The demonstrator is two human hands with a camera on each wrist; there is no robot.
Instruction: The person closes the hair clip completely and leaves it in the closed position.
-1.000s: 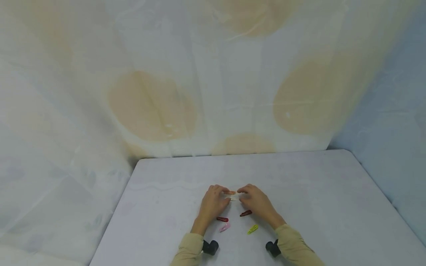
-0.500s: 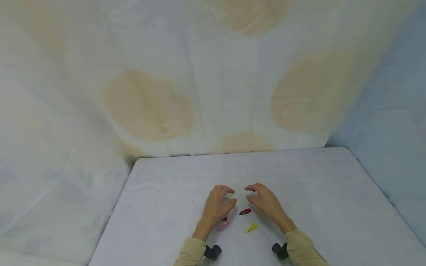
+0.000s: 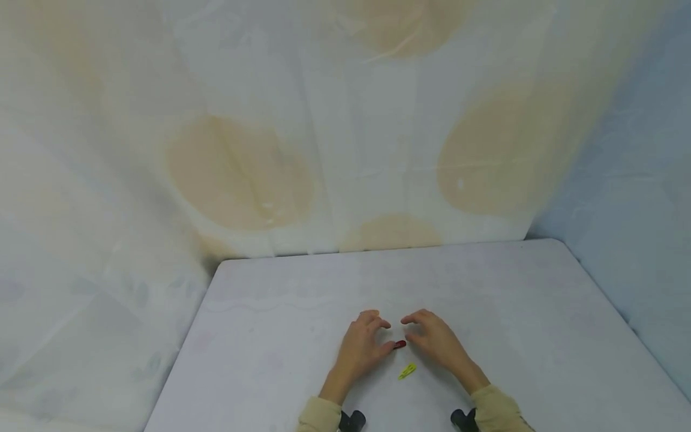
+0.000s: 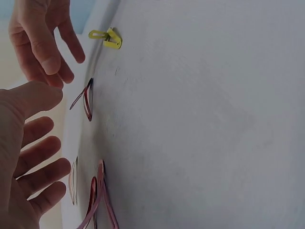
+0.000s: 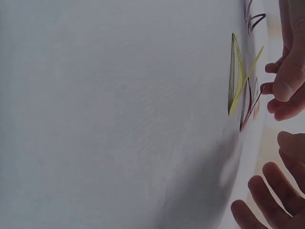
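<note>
My left hand [image 3: 384, 336] and right hand [image 3: 407, 329] hover low over the grey table [image 3: 513, 312], fingers loosely spread, holding nothing. A dark red hair clip [image 3: 399, 344] lies between them, right by my left thumb tip; contact cannot be told. A yellow clip [image 3: 407, 371] lies just nearer me. In the left wrist view my left hand [image 4: 53, 110] is empty, the dark red clip [image 4: 86, 99] lies beside it, and a pink and red clip pair [image 4: 97, 200] and a pale clip [image 4: 73, 181] lie beneath it. The right wrist view shows the yellow clip [image 5: 238, 74] on edge.
A pale curtain with beige ovals [image 3: 237, 174] hangs behind the table's far edge. A bluish wall [image 3: 637, 198] borders the right side. Bare tabletop stretches to the left, right and far side of my hands.
Both hands have drawn back toward me and lowered. The pale clip my left hand held half a second ago has been let go. The orange clip between my fingertips is gone from sight.
</note>
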